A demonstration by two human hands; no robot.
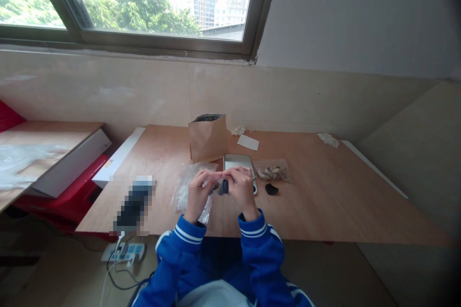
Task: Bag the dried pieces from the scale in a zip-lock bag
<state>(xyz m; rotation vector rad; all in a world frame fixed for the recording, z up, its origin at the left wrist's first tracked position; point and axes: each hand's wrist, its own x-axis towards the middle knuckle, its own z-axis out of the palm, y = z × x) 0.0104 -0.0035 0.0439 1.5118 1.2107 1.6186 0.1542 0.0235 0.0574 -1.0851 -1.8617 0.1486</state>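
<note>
My left hand (200, 189) and my right hand (240, 184) meet over the front of the table, fingertips pinched together. Between them they grip the reddish top edge of what looks like a small clear zip bag (217, 185). Dark pieces (224, 187) hang just below my fingers; whether they lie inside the bag is hard to see. Behind my right hand is a flat white device with a pale top, probably a digital scale (236, 160), partly covered by the hand. To its right lie a clear bag of small brown and pale pieces (274, 171) and a loose dark flat piece (271, 189).
Crumpled clear plastic bags (183, 192) lie left of my hands. A brown paper pouch (208, 139) stands open at the back, near a white card (248, 142). A blurred-out dark device (133, 206) sits front left, above a power strip (124, 252).
</note>
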